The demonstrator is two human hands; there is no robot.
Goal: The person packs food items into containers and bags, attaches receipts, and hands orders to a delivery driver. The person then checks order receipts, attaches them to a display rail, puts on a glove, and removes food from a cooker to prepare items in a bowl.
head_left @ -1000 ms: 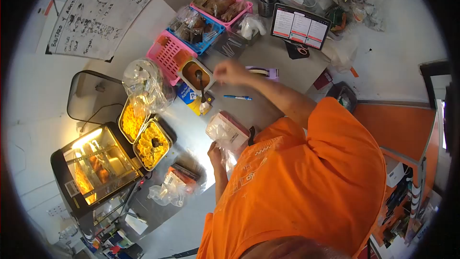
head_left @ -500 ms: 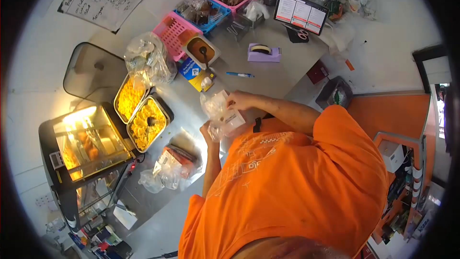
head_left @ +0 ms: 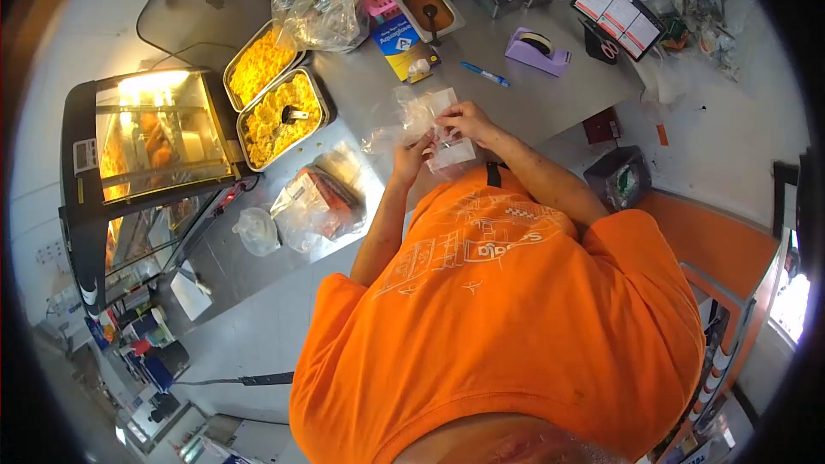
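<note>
My left hand [head_left: 414,157] is closed, its fingers pinching a clear plastic bag [head_left: 388,139] close to my waist. Just to the right, my right hand [head_left: 468,123] has its thumb and fingers pressed together on the same bag. White printed paper [head_left: 453,155] shows at the bag, partly covered by the fingers. A blue marker [head_left: 485,74] lies beyond my right hand. Near it is a blue and yellow box [head_left: 404,47] with a small whitish lump on it.
Two trays of yellow food [head_left: 282,120] stand left, beside a lit glass warmer [head_left: 163,133]. A metal pan of brown sauce [head_left: 432,9], a purple tape dispenser [head_left: 538,51] and a tablet [head_left: 616,13] are farther back. A bagged reddish package [head_left: 322,202] lies at left.
The camera view has shifted, so the counter's things appear higher and farther right. My hands have come closer together on the bag, the left one moving in toward the right.
</note>
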